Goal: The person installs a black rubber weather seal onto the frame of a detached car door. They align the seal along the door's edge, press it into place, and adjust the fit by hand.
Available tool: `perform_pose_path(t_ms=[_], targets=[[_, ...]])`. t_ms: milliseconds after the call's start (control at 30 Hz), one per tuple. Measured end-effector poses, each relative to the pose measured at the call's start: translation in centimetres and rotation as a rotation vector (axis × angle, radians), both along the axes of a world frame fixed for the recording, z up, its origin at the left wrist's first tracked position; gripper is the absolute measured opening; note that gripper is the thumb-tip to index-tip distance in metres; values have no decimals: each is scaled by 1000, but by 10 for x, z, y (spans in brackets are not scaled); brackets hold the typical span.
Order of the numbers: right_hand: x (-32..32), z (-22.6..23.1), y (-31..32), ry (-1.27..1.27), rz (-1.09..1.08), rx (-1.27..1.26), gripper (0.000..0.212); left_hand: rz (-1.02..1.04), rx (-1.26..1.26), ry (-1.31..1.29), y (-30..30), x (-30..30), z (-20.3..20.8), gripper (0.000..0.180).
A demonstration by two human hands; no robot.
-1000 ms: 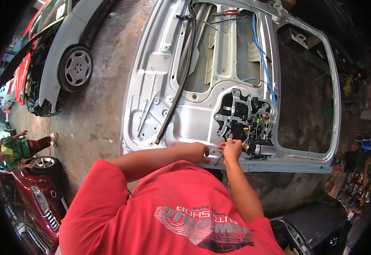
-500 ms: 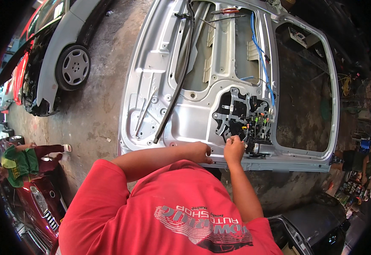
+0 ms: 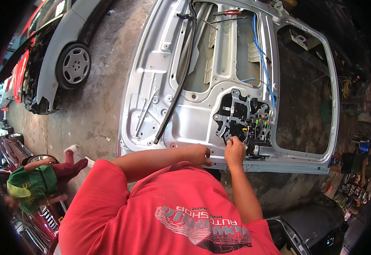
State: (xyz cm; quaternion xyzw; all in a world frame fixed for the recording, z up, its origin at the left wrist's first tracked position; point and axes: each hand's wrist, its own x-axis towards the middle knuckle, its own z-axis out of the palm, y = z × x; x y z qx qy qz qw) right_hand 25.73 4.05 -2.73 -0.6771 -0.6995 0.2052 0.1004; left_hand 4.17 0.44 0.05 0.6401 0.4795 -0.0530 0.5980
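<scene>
A silver vehicle door shell (image 3: 185,136) lies flat in front of me. Set into its near right part is a black lock mechanism (image 3: 236,111) with metal brackets and small coloured clips. My right hand (image 3: 235,149) is closed at the near left corner of this mechanism, thumb and fingers pinched together. Whatever they hold is too small or hidden to make out. Just left of it, my left hand (image 3: 201,155) rests at the door's near edge with its fingers curled downward, and its grip is partly hidden.
Red-handled pliers (image 3: 228,12), a thin rod (image 3: 232,19) and blue tubing (image 3: 259,51) lie on the door's far part. A black rubber strip (image 3: 174,100) runs along its left side. A person in green (image 3: 39,180) walks at the left, near parked cars.
At the left, the person in green has come closer, shifting right and downward in the picture. Both my hands stay in nearly the same places, and the view has shifted slightly.
</scene>
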Motion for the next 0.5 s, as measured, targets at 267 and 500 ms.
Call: perform_pose_path(t_ms=[267,500], targets=[[-16,9,15,-12,-208,-237,22,-20,17,-21,3,-1,2,60],[-8,-11,14,15,-211,-314,26,-46,12,-28,4,4,8,60]])
